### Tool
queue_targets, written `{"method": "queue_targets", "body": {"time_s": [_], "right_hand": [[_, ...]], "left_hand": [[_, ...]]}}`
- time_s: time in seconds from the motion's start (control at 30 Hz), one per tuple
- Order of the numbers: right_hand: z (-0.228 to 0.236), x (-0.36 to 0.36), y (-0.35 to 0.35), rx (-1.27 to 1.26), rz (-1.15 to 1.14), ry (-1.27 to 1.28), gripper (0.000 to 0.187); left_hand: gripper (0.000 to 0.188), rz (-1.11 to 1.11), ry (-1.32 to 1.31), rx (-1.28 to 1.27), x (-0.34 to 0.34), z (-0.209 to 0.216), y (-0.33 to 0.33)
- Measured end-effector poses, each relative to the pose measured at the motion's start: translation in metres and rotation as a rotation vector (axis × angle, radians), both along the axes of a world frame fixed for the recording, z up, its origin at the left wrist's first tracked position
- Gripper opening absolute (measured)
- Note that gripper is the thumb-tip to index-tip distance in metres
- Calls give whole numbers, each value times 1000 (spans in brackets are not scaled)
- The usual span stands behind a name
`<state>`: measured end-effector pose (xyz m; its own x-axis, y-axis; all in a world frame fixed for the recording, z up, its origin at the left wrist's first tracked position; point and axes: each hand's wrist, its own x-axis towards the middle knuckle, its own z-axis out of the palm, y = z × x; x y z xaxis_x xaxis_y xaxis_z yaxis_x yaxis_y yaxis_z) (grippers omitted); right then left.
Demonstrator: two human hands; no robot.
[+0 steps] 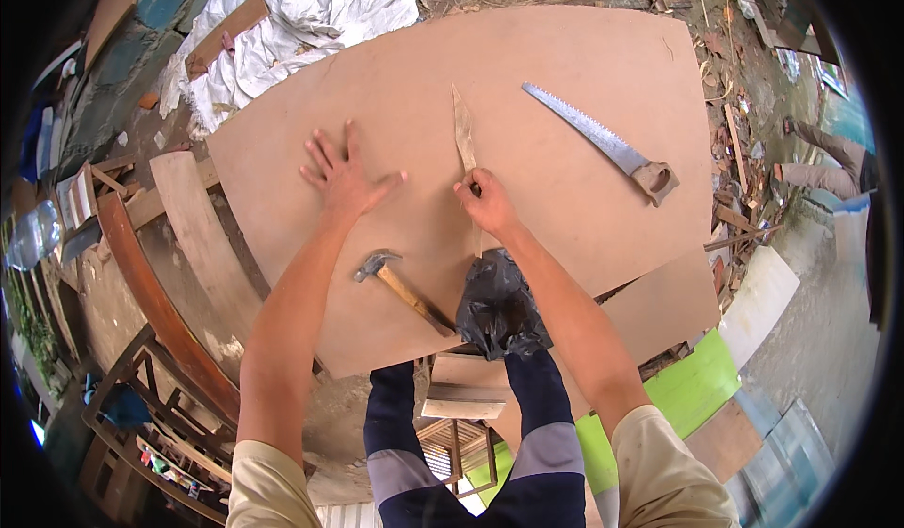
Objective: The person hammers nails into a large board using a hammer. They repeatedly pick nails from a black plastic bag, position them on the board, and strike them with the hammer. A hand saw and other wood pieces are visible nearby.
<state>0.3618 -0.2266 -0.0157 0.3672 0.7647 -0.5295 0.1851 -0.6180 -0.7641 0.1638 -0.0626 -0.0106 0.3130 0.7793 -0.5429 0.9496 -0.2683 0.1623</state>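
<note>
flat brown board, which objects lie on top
A wooden-handled hammer, silver handsaw, black plastic bag and thin tan strip; the bag's inside and the board beneath them are covered.

Brown board (pixel 584 57) | handsaw (pixel 603 144) | hammer (pixel 407 295) | thin strip (pixel 463 132), perhaps wood | black bag (pixel 504 302)

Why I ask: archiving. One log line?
left hand: spread over flat brown board; right hand: curled over thin tan strip; nearby: black plastic bag

Shown are two bare hands (pixel 344 184) (pixel 490 208), one handsaw (pixel 601 142), one hammer (pixel 400 287), one black plastic bag (pixel 499 307), one narrow pointed strip (pixel 463 130), one large brown board (pixel 603 227), one crumpled white sheet (pixel 330 5), and one other person (pixel 843 161).
</note>
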Motion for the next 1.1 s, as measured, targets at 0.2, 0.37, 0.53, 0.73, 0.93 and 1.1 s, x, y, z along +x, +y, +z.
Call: {"method": "queue_targets", "body": {"time_s": [0.2, 0.37, 0.53, 0.73, 0.93, 1.1], "right_hand": [[-3, 9, 6, -113, 71, 65, 26], [4, 16, 13, -165, 87, 124, 26], [8, 15, 12, -136, 89, 113, 26], [10, 20, 14, -165, 139, 135, 26], [18, 32, 21, -318, 215, 236, 27], [7, 31, 10, -211, 187, 283, 28]], "left_hand": [[144, -67, -10, -152, 67, 6, 32], [147, 11, 65, -220, 83, 8, 33], [150, -6, 144, -341, 88, 11, 41], [153, -25, 177, -448, 90, 15, 51], [155, -35, 200, -491, 91, 18, 55], [156, -58, 181, -449, 88, 15, 52]]}}
